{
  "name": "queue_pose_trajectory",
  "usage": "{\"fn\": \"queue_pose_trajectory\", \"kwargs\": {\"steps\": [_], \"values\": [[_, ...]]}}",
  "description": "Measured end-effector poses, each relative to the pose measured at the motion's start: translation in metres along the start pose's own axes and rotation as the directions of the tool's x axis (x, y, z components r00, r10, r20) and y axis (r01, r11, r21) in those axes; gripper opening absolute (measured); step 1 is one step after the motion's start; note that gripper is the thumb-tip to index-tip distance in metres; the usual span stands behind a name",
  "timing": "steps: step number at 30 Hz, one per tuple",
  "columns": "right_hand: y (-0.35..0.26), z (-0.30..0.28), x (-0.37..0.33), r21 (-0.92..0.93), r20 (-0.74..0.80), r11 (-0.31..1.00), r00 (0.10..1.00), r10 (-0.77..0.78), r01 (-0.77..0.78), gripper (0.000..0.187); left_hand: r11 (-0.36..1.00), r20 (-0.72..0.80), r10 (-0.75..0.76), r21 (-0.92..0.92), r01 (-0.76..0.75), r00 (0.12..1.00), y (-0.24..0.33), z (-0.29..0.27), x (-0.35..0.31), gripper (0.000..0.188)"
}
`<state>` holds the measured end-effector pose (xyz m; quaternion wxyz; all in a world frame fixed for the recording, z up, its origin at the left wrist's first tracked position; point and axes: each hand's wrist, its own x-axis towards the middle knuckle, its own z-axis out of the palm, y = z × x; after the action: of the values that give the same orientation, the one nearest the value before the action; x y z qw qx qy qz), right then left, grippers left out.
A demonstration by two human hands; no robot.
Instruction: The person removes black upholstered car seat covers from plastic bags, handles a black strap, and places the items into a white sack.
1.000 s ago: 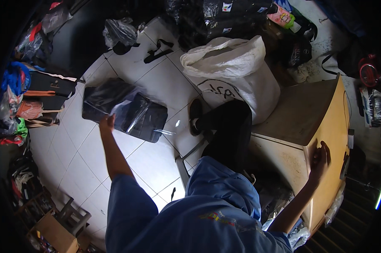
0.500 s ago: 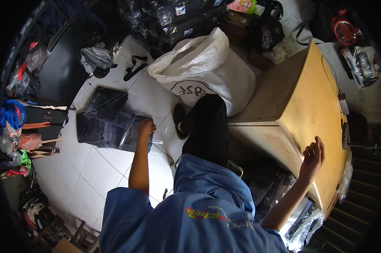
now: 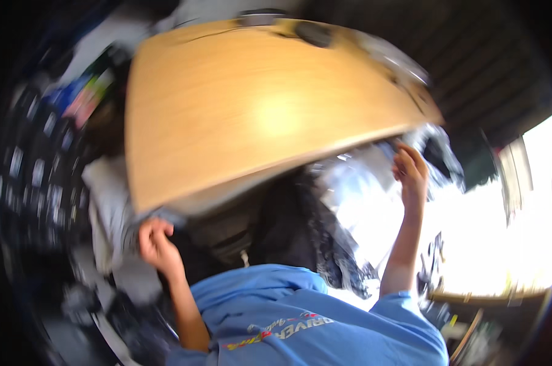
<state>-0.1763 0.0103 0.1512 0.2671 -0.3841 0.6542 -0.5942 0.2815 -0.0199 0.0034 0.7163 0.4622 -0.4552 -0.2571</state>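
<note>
My left hand (image 3: 158,245) is by the near left corner of a light wooden desk (image 3: 209,110). Its fingers are curled in, and a blurred grey-blue thing (image 3: 166,215) shows at their tips. Whether that is in the grip is hard to make out. My right hand (image 3: 411,168) is raised beside the desk's near right edge, its fingers loosely bent and apart, with nothing visible in them. Beneath and around it lies shiny clear plastic wrapping (image 3: 349,183), partly washed out by glare.
A white sack (image 3: 108,189) stands left of the desk. Stacked black plastic-wrapped packages (image 3: 38,158) are smeared at the far left. A dark object (image 3: 313,33) sits at the desk's far edge. Bright light floods the right, beside a dark ribbed shutter (image 3: 477,67).
The view has swung right, so the desk now lies in front of me. My left hand has left the plastic-wrapped black packages on the floor. Motion blur covers much of the scene.
</note>
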Motion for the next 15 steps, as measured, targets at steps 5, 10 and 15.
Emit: {"fn": "queue_pose_trajectory", "kwargs": {"steps": [5,10,15], "values": [[-0.013,-0.113,0.011,-0.221,-0.371,0.967,0.907,-0.202,0.125,0.023,0.985,0.475,0.172,-0.105,-0.139,0.863,0.068,0.101,-0.018,0.018],[0.034,-0.233,0.088,-0.653,-0.358,0.757,0.896,-0.264,-0.038,0.034,0.969,0.686,0.207,-0.245,-0.047,0.698,0.082,0.175,-0.029,0.018],[0.107,-0.281,0.157,-0.942,-0.293,0.203,0.949,-0.117,-0.266,0.079,0.973,0.721,0.223,-0.21,-0.099,0.656,0.086,0.199,-0.037,0.02]]}}
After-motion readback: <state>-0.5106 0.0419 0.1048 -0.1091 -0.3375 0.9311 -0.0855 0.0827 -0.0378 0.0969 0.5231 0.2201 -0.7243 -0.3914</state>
